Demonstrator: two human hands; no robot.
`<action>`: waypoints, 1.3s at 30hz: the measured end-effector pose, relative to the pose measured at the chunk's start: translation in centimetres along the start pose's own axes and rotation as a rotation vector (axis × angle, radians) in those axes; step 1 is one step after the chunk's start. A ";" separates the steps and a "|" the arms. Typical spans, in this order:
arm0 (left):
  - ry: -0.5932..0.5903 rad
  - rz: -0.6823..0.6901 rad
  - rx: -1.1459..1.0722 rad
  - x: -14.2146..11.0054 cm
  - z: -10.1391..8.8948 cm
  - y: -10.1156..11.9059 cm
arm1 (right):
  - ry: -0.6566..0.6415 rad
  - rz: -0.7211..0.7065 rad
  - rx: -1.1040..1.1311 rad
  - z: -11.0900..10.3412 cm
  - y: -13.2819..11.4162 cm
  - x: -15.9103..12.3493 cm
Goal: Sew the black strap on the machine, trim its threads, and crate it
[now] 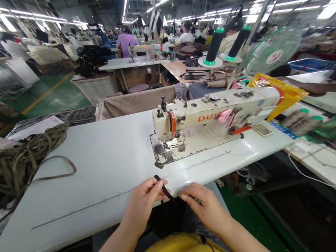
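Observation:
A narrow black strap [165, 189] is pinched between the thumb and fingers of my left hand [146, 196] at the front edge of the white sewing table [108, 151]. Its lower part drops toward dark material below the edge. Close by on the right, my right hand [202, 201] has its thumb and fingertips pressed together at that dark material; what lies between them I cannot make out. Beyond both hands stands a cream sewing machine [190, 116], its presser foot and needle area a short way ahead of my left hand.
A heap of olive webbing [26, 158] covers the table's left end, one loop trailing inward. Two black thread cones [214, 47] stand behind the machine near a green fan [273, 52] and a yellow bag [285, 90]. A fabric-lined bin [136, 103] borders the table's back. People sit farther off.

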State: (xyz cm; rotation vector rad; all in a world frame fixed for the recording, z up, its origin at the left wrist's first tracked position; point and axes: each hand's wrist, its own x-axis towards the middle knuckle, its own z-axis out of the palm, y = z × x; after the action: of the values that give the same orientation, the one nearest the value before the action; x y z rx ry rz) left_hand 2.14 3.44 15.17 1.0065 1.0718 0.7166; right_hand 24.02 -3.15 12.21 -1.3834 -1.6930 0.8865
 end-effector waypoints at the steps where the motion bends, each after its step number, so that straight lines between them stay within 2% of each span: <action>1: 0.009 0.005 -0.007 0.0 -0.1 0.0 | 0.013 -0.008 -0.037 -0.5 0.1 0.2; 4: 0.038 0.004 -0.035 0.2 -0.6 -0.4 | 0.098 -0.027 -0.124 -2.6 0.7 1.2; 9: 0.018 0.018 -0.039 0.4 -1.3 -0.9 | 0.368 0.000 -0.235 -7.4 2.2 3.8; 11: 0.003 0.022 -0.018 0.3 -1.4 -0.8 | 0.532 0.012 -0.283 -9.8 3.1 5.1; 14: -0.001 0.019 -0.020 0.2 -1.3 -0.3 | 0.863 0.045 -0.352 -13.6 4.9 7.6; 15: 0.008 0.020 -0.028 0.2 -1.2 -0.1 | 0.914 0.061 -0.355 -14.7 5.5 8.5; 19: 0.040 0.038 -0.072 0.2 -0.5 0.9 | 0.901 0.103 -0.290 -18.2 7.0 11.8; 22: 0.049 0.064 -0.104 0.4 -0.1 1.4 | 0.866 0.132 -0.236 -19.0 7.4 12.9; 25: 0.059 0.077 -0.136 0.7 0.0 1.5 | 0.854 0.168 -0.164 -18.1 7.7 12.1; 28: 0.056 0.074 -0.156 1.0 0.0 1.3 | 0.868 0.258 0.014 -15.5 7.7 9.5; 32: 0.035 0.073 -0.146 1.2 0.1 1.2 | 0.636 0.266 0.134 -9.9 6.5 5.8; 35: 0.018 0.079 -0.124 1.4 0.3 1.4 | 0.449 0.279 0.198 -6.0 4.6 3.7; 39: 0.010 0.084 -0.112 1.5 0.6 1.4 | 0.073 0.226 0.163 -3.0 1.0 2.2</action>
State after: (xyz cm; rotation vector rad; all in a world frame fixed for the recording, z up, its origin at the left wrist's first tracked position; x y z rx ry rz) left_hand 3.18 5.16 16.00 0.9569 0.9917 0.8412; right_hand 26.89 -0.69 13.00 -1.4957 -1.3961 1.0612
